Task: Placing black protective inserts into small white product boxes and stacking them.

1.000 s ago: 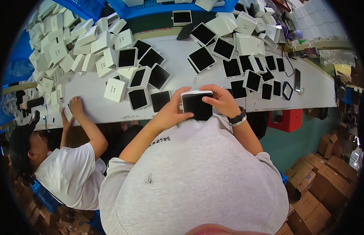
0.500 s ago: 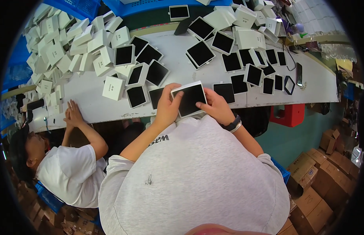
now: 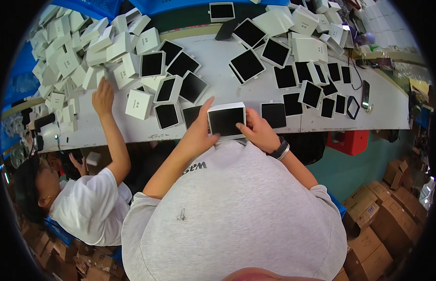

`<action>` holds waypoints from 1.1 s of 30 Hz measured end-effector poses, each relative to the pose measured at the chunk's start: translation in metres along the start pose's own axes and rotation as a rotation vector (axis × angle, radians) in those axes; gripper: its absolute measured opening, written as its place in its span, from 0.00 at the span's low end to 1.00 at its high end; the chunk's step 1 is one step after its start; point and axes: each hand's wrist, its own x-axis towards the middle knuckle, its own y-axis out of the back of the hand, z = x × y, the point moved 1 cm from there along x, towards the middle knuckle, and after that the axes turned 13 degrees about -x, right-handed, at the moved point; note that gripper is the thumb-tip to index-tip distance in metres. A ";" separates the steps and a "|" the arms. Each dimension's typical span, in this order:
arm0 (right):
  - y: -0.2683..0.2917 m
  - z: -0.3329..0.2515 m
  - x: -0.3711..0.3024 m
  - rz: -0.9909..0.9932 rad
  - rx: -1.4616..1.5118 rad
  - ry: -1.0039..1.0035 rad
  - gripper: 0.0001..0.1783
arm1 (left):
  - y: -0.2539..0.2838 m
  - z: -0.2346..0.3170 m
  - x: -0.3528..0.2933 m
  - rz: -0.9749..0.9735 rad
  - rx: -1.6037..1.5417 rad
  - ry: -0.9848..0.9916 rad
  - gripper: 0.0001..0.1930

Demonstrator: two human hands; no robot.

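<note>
Close to the table's front edge, in front of my chest, I hold a white box [image 3: 227,121] with a black inner face turned up. My left hand [image 3: 198,127] lies along its left side, the thumb at the lower left corner and a finger stretched up past the side. My right hand [image 3: 260,129] grips the right side, its thumb on the black face and its other fingers partly hidden behind. Several similar open white boxes with black insides lie around it, one [image 3: 273,115] just right of my right hand and another [image 3: 166,115] to the left.
A heap of closed white boxes [image 3: 68,61] covers the table's left end. A co-worker's hand [image 3: 103,96] reaches to it. More open boxes, a phone [image 3: 365,93] and a black frame [image 3: 352,107] lie at the right. Below stand a red stool [image 3: 351,142] and cardboard boxes [image 3: 391,215].
My left thumb has moved off the black face down to the box's lower left corner. The box has tilted more level. The co-worker's clasped hands have parted, one reaching to the heap.
</note>
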 end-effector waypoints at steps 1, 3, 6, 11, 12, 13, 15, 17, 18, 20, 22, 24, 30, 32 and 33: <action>0.002 -0.001 0.002 -0.010 0.001 0.004 0.27 | 0.005 -0.001 0.002 0.053 0.002 -0.074 0.50; 0.015 -0.001 0.002 0.007 0.052 0.069 0.28 | 0.021 0.007 -0.001 0.241 0.023 -0.123 0.51; 0.049 0.023 0.004 0.160 -0.031 -0.092 0.26 | 0.082 -0.020 -0.003 0.628 -0.388 -0.407 0.29; 0.078 0.076 -0.005 0.280 -0.142 -0.189 0.23 | 0.156 -0.070 -0.009 0.717 -0.749 -0.387 0.12; 0.079 0.086 -0.007 0.281 -0.180 -0.231 0.21 | 0.155 -0.071 -0.005 0.717 -0.751 -0.384 0.12; 0.079 0.094 -0.011 0.280 -0.218 -0.273 0.20 | 0.148 -0.072 -0.001 0.740 -0.735 -0.335 0.12; 0.076 0.101 -0.016 0.316 -0.248 -0.297 0.18 | 0.147 -0.081 0.005 0.838 -0.618 -0.204 0.13; 0.074 0.104 -0.019 0.308 -0.277 -0.356 0.17 | 0.151 -0.090 0.012 0.981 -0.491 -0.169 0.16; 0.073 0.106 -0.020 0.306 -0.276 -0.355 0.17 | 0.156 -0.094 0.016 0.983 -0.491 -0.169 0.16; 0.072 0.108 -0.020 0.326 -0.284 -0.334 0.16 | 0.172 -0.098 0.019 1.098 -0.270 -0.327 0.17; 0.072 0.110 -0.019 0.333 -0.279 -0.331 0.16 | 0.184 -0.098 0.021 1.098 -0.298 -0.379 0.18; 0.074 0.114 -0.018 0.340 -0.276 -0.328 0.16 | 0.190 -0.097 0.023 1.096 -0.255 -0.367 0.18; 0.068 0.112 -0.018 0.544 -0.814 -0.076 0.30 | 0.179 -0.104 0.021 1.007 -0.340 -0.115 0.17; 0.059 0.113 -0.016 0.396 -0.749 -0.149 0.38 | 0.181 -0.116 0.019 1.005 -0.323 -0.030 0.17; 0.058 0.110 -0.015 0.400 -0.750 -0.149 0.38 | 0.183 -0.122 0.017 1.003 -0.323 -0.033 0.17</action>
